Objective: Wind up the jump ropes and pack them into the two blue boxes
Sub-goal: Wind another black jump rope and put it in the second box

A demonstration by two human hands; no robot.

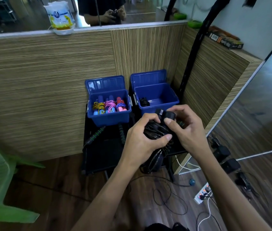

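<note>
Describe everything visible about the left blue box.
The left blue box is glossy plastic, standing upright on a black table, with its hinged lid open and leaning back against the wood-grain wall. Inside lie three wound jump ropes: yellow, pink and purple, with blue and red handles. Neither hand touches it.

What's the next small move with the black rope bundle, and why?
Probably carry the black rope bundle, gripped by the left hand and right hand, forward into the right blue box. It looks nearly wound, and that box holds only one black coil, while the left blue box is already packed with coloured ropes.
</note>
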